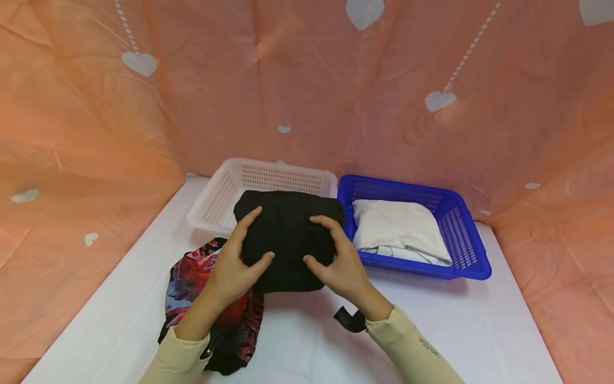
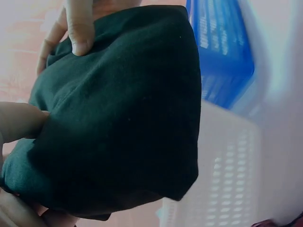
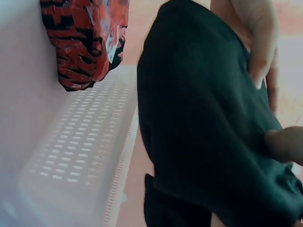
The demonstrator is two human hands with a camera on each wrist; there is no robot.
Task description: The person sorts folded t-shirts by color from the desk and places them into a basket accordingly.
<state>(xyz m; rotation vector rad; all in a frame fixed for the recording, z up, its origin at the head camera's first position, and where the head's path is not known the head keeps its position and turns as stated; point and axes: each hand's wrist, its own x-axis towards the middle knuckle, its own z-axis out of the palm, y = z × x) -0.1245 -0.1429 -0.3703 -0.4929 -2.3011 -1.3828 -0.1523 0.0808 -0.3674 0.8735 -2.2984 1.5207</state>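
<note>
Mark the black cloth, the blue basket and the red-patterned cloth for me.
Black cloth (image 1: 290, 234): head view, middle of the side between the thumbs.
Blue basket (image 1: 457, 237): head view, inner right wall.
Red-patterned cloth (image 1: 234, 316): head view, its lower part.

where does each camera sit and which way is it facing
Head: on the head, facing forward and down at bundled black cloth; left hand, right hand and pale yellow sleeves show.
Left wrist: on that wrist, facing the black cloth close up, blue perforated plastic basket beyond; two thumbs show.
Right wrist: on that wrist, facing the black cloth close up; two thumbs show.
Shared: both wrist views include the black cloth and white perforated plastic basket.
</note>
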